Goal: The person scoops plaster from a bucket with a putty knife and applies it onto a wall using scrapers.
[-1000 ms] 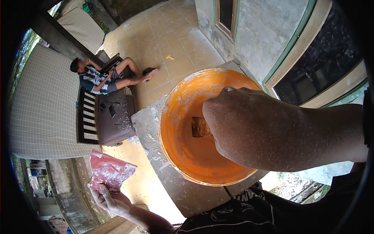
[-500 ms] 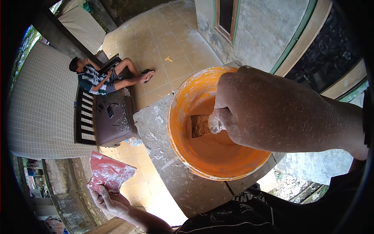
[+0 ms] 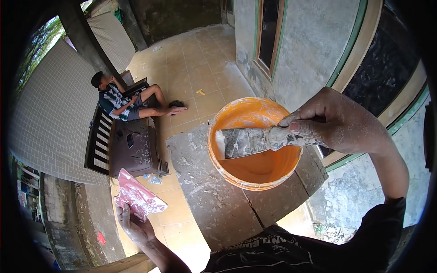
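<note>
My right hand (image 3: 339, 120) grips the handle of a putty knife (image 3: 248, 142), held level above the orange bucket (image 3: 291, 170). White paste clings to the end of its flat blade. Pale, wet-looking material (image 3: 255, 170) lies inside the bucket, and the walls are smeared with it. At the lower left, my left hand (image 3: 136, 225) pinches a broken-edged red sheet (image 3: 136, 195) streaked with white paste, well apart from the bucket. Both hands are dusted with dried material.
The bucket stands on a rough grey slab (image 3: 200, 182) with a dark gap across it. Beyond, a person (image 3: 120, 100) sits on a brown bench (image 3: 136, 150) where a phone lies. A plastic bottle (image 3: 152, 179) is by the bench. A plastered wall (image 3: 309, 50) rises at right.
My right hand has lifted the putty knife out of the bucket to above its rim, with white paste now on the blade. The red sheet has shifted slightly right and tilted.
</note>
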Demonstrator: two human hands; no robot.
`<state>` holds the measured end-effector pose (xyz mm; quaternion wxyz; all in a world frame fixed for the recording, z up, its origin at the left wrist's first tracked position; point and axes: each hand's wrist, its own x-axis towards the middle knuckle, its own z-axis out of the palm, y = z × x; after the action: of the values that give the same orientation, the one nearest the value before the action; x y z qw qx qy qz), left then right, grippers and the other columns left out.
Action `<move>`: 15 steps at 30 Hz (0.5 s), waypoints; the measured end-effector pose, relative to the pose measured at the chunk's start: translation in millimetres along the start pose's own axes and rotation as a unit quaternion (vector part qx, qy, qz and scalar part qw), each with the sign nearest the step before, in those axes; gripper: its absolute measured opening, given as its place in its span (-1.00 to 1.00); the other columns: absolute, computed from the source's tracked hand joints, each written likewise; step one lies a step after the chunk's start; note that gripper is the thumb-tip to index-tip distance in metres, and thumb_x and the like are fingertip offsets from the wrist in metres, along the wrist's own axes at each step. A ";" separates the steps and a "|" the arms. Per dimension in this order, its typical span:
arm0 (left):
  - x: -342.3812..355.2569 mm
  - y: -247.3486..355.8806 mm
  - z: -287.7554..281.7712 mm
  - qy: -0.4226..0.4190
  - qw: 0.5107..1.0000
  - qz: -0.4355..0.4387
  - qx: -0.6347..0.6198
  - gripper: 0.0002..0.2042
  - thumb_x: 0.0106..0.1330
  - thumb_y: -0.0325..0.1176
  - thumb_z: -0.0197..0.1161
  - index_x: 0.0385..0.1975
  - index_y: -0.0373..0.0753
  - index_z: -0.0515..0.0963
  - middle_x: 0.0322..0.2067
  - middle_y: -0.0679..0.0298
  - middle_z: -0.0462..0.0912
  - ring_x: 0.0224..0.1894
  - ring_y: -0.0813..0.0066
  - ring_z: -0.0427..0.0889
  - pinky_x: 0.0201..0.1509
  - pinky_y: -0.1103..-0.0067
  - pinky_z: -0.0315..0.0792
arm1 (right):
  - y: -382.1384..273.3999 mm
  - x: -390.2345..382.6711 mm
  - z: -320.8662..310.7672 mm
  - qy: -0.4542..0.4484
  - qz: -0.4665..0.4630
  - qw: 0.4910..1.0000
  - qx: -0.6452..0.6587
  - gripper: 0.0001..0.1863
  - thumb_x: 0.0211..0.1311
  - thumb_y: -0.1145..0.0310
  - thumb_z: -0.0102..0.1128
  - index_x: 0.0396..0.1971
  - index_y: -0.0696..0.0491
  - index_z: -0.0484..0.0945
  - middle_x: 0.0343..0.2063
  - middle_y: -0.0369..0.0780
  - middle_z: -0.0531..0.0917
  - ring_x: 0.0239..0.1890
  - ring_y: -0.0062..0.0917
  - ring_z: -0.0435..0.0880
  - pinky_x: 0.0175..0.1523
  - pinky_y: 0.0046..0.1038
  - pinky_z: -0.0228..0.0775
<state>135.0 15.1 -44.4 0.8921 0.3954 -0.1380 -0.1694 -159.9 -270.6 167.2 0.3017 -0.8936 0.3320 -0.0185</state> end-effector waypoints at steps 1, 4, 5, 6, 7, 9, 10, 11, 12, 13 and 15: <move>-3.1 -1.2 -1.5 -0.002 1.000 0.006 -0.008 -0.73 0.25 -0.54 0.03 -0.04 -0.37 0.39 -0.13 0.15 0.53 -0.12 0.42 0.56 -0.05 0.52 0.48 | 14.1 -6.2 1.6 0.037 -0.056 0.994 0.084 -0.79 0.23 0.39 0.16 -0.32 0.24 0.65 -0.72 -0.24 0.56 -0.76 -0.73 0.35 -0.63 -0.61 0.17; -14.3 3.5 -9.4 -0.018 0.988 -0.086 -0.125 -0.68 0.29 -0.53 0.04 0.04 -0.40 0.36 0.00 0.04 0.52 -0.02 0.34 0.56 0.09 0.43 0.50 | 43.3 -15.8 17.3 0.046 -0.064 0.981 0.177 -0.74 0.25 0.30 0.15 -0.22 0.18 0.64 -0.69 -0.30 0.57 -0.73 -0.76 0.34 -0.62 -0.65 0.17; -17.2 1.9 -5.2 -0.027 0.986 -0.088 -0.141 -0.68 0.29 -0.53 0.04 0.04 -0.40 0.36 0.00 0.04 0.52 -0.02 0.34 0.56 0.09 0.43 0.50 | 45.7 -27.0 22.0 0.063 -0.027 0.970 0.234 -0.73 0.26 0.30 0.14 -0.21 0.18 0.64 -0.69 -0.31 0.55 -0.73 -0.77 0.34 -0.61 -0.66 0.18; -21.3 2.5 1.4 -0.027 0.984 -0.096 -0.149 -0.69 0.29 -0.53 0.04 0.03 -0.40 0.36 -0.03 0.05 0.53 -0.03 0.34 0.57 0.07 0.44 0.51 | 49.2 -32.8 29.6 0.076 -0.018 0.957 0.281 -0.72 0.27 0.28 0.13 -0.19 0.17 0.63 -0.68 -0.32 0.55 -0.72 -0.76 0.35 -0.61 -0.66 0.19; -26.9 5.0 5.5 -0.024 0.982 -0.104 -0.153 -0.69 0.28 -0.53 0.04 0.03 -0.40 0.36 -0.05 0.06 0.55 -0.04 0.35 0.58 0.05 0.45 0.52 | 49.2 -37.6 39.5 0.085 -0.011 0.940 0.329 -0.71 0.28 0.26 0.12 -0.17 0.17 0.62 -0.67 -0.32 0.54 -0.70 -0.76 0.35 -0.60 -0.66 0.20; -38.6 6.9 20.5 -0.053 0.976 -0.121 -0.174 -0.70 0.28 -0.53 0.04 0.02 -0.39 0.37 -0.08 0.08 0.56 -0.06 0.33 0.58 0.05 0.45 0.52 | 55.4 -55.6 55.3 0.067 0.011 0.871 0.486 -0.69 0.26 0.34 0.11 -0.13 0.26 0.54 -0.57 -0.23 0.60 -0.65 -0.65 0.50 -0.61 -0.62 0.31; -42.8 6.1 23.4 -0.068 0.972 -0.131 -0.182 -0.70 0.28 -0.53 0.04 0.02 -0.39 0.37 -0.09 0.08 0.57 -0.07 0.33 0.59 0.03 0.44 0.53 | 61.9 -62.9 67.5 0.072 0.006 0.846 0.528 -0.69 0.27 0.35 0.09 -0.09 0.25 0.50 -0.54 -0.19 0.61 -0.63 -0.60 0.52 -0.60 -0.60 0.32; -46.5 5.1 27.2 -0.085 0.968 -0.144 -0.189 -0.70 0.28 -0.53 0.04 0.02 -0.38 0.37 -0.10 0.09 0.57 -0.08 0.33 0.59 0.02 0.44 0.54 | 65.9 -72.1 78.6 0.062 -0.012 0.801 0.596 -0.67 0.27 0.36 0.08 -0.04 0.23 0.45 -0.47 -0.13 0.62 -0.59 -0.53 0.55 -0.58 -0.56 0.35; -51.6 5.9 30.1 -0.100 0.950 -0.176 -0.239 -0.68 0.22 -0.58 0.03 0.01 -0.39 0.36 -0.08 0.05 0.52 -0.03 0.25 0.56 0.06 0.34 0.51 | 73.7 -80.0 92.2 0.052 -0.016 0.759 0.649 -0.65 0.26 0.39 0.07 0.01 0.20 0.41 -0.37 -0.06 0.62 -0.54 -0.44 0.58 -0.56 -0.49 0.39; -58.6 8.5 33.1 -0.125 0.942 -0.189 -0.249 -0.68 0.23 -0.61 0.01 0.01 -0.40 0.37 -0.06 0.05 0.51 -0.02 0.25 0.55 0.07 0.36 0.51 | 74.5 -87.6 107.4 0.053 -0.026 0.723 0.688 -0.64 0.25 0.41 0.07 0.03 0.17 0.37 -0.33 -0.03 0.61 -0.50 -0.38 0.60 -0.55 -0.44 0.42; -72.5 5.4 40.3 -0.128 0.931 -0.218 -0.264 -0.65 0.21 -0.63 0.02 0.03 -0.39 0.37 -0.03 0.06 0.50 -0.01 0.26 0.53 0.09 0.37 0.49 | 85.2 -106.7 138.0 0.061 -0.048 0.701 0.709 -0.62 0.24 0.41 0.07 0.05 0.15 0.35 -0.30 -0.02 0.60 -0.47 -0.33 0.61 -0.53 -0.41 0.43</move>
<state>55.2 21.8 -22.4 0.8803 0.1407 -0.1115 -0.4390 -260.4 -184.3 25.2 0.8239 -0.4270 0.1952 -0.3174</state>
